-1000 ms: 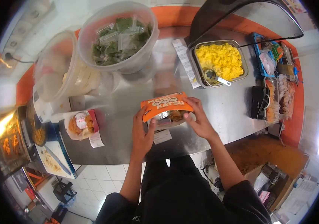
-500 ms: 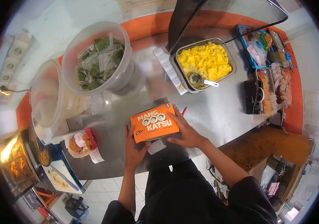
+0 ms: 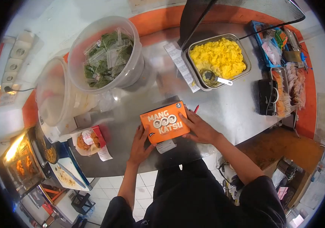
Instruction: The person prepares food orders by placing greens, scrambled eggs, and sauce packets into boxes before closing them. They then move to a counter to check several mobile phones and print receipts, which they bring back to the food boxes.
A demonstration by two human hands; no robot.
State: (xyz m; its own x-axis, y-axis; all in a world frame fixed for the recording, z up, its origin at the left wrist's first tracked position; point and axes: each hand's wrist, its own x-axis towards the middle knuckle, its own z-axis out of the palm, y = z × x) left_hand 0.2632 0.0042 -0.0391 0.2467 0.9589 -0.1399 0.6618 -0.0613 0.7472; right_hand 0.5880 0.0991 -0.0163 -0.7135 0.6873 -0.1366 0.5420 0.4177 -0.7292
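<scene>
An orange takeaway food box (image 3: 164, 131) with "MANG KATSU" lettering sits shut on the steel counter in front of me. My left hand (image 3: 139, 146) presses along its left side, thumb near the front corner. Against the right side rests my right hand (image 3: 201, 129), its fingers along the edge and the thumb at the front right corner. A white paper slip (image 3: 166, 146) sticks out by the front of the box. Behind my right fingers shows the tip of a red pen (image 3: 196, 108).
Scrambled egg fills a metal tray (image 3: 246, 57), a spoon (image 3: 223, 81) in it. Bagged greens lie in a clear tub (image 3: 136, 57). Breaded food in an open box (image 3: 101, 135) stands left; a knife (image 3: 71, 175) lies on a cutting board (image 3: 65, 182). A black container (image 3: 265, 97) stands right.
The whole view has shifted slightly, so the counter things appear further right. My right thumb has come in against the box's front right corner. Both hands stay on the box.
</scene>
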